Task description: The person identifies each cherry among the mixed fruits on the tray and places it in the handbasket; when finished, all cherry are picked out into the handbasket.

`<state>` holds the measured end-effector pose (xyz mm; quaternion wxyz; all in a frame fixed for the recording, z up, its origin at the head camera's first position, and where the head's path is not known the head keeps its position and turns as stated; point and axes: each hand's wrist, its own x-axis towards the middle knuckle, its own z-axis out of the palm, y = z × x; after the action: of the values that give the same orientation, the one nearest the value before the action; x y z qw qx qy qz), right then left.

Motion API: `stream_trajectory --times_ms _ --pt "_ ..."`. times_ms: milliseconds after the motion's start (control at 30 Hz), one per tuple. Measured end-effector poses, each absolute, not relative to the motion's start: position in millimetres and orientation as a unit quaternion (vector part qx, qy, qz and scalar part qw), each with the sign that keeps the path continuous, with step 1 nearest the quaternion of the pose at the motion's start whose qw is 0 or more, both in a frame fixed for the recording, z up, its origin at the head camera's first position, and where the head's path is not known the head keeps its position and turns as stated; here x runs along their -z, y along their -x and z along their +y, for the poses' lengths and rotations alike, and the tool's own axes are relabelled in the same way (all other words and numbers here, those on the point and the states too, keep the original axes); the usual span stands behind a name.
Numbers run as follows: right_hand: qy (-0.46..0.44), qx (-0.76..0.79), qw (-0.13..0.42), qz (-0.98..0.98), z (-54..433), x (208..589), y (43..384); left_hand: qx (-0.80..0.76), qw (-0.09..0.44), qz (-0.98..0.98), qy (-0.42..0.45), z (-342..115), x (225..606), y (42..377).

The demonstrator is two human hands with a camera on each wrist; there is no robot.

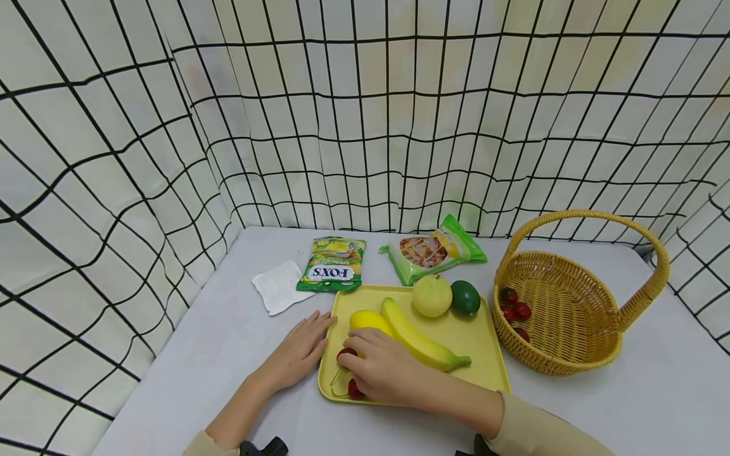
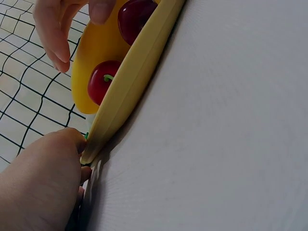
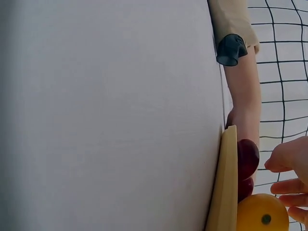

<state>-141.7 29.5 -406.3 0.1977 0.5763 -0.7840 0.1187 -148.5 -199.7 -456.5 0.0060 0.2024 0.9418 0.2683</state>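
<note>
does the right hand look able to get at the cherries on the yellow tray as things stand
Yes, most likely: the right hand is over the yellow tray, its fingers close to the cherries, and nothing visible blocks the gap between them.

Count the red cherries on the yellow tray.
2 visible: one cherry by the right hand, another cherry toward the near edge of the tray; the hand may hide more.

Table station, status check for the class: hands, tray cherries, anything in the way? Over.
Left grip at tray's left edge. Right grip over tray cherries, holding none. Two cherries visible there. Banana close by, apparently not blocking.
</note>
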Motion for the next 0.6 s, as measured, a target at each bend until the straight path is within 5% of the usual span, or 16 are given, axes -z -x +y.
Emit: stream_trajectory --times_ms 600 --pt "-0.553 -0.065 0.208 -0.804 18 414 147 -0.266 0.0 0.941 -0.209 -200 458 149"
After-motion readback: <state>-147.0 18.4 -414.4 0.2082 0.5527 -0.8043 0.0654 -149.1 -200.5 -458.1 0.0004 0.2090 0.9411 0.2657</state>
